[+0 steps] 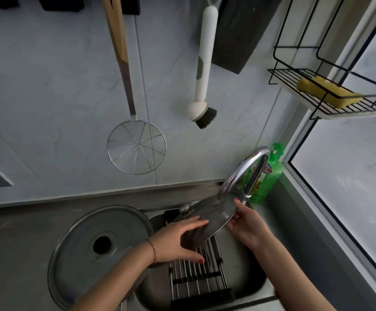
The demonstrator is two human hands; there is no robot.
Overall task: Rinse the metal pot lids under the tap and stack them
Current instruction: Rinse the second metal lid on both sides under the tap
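A round metal pot lid (pixel 214 215) is held tilted over the sink, right under the curved chrome tap (pixel 242 173). My left hand (pixel 178 240) grips its near left rim, fingers spread over its top. My right hand (pixel 248 225) holds the right rim. A knob (pixel 185 208) shows at the lid's far left edge. A second, larger metal lid (pixel 99 250) with a dark round centre lies flat on the steel counter to the left of the sink. I cannot tell whether water is running.
A roll-up wire rack (pixel 196 272) spans the steel sink (pixel 245 277). A green soap bottle (pixel 265 173) stands behind the tap. A skimmer (pixel 136 147) and a dish brush (pixel 202 70) hang on the wall. A wire shelf (pixel 330 95) holds a yellow sponge.
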